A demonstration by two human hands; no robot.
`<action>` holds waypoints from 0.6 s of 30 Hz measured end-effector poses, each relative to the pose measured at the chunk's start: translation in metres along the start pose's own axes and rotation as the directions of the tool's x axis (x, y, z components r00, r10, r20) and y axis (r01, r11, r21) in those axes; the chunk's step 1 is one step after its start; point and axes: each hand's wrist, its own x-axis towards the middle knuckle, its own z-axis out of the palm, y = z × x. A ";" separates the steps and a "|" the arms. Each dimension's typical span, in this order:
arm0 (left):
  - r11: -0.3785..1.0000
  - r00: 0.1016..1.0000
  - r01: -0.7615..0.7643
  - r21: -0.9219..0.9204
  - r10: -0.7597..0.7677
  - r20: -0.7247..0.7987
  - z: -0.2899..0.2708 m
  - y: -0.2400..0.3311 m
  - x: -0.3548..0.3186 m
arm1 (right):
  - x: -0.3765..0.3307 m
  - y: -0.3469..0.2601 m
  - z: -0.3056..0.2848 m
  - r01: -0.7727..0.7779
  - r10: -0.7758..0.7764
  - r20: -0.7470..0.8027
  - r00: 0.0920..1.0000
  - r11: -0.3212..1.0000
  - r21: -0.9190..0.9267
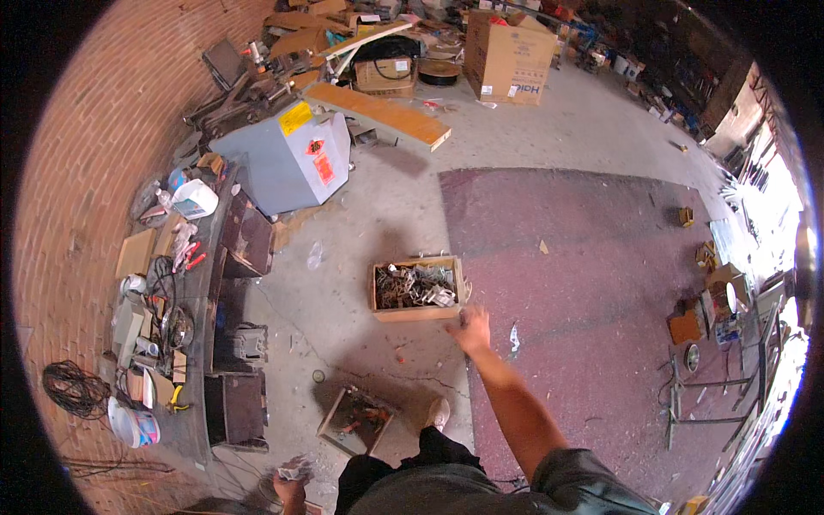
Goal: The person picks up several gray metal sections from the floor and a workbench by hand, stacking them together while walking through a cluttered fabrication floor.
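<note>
A wooden box stands on the floor ahead of me, filled with a tangle of small metal parts, some rusty brown and some silvery. My right hand reaches out beside its near right corner, fingers apart and nothing visible in them. Down at the lower left, my left hand is closed around a small pale object, blurred and too small to name. Between my feet and the bench lies a shallow drawer-like tray with a few reddish and dark bits inside.
A cluttered workbench runs along the brick wall at left, bearing red-handled pliers and a white bucket. Beyond it leans a grey metal panel near a wooden plank. A dark red mat covers the floor at right; a cardboard carton stands far back.
</note>
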 end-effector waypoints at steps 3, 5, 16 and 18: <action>0.994 1.000 0.017 -0.108 -0.017 0.001 0.078 -0.038 -0.004 | -0.031 0.072 -0.016 0.055 0.001 0.307 0.952 0.983 -0.173; 0.997 1.000 0.010 -0.072 -0.011 -0.019 0.077 -0.019 0.018 | -0.097 0.125 0.021 0.045 0.042 0.410 0.911 0.979 -0.200; 0.790 0.895 -0.429 0.438 0.307 0.322 0.133 -0.005 0.193 | -0.247 0.250 -0.001 -0.487 0.506 0.545 0.669 0.852 -0.194; 0.815 0.971 -0.225 0.533 0.144 0.188 0.202 0.025 0.227 | -0.224 0.241 -0.023 -0.582 0.585 0.402 0.705 0.800 -0.144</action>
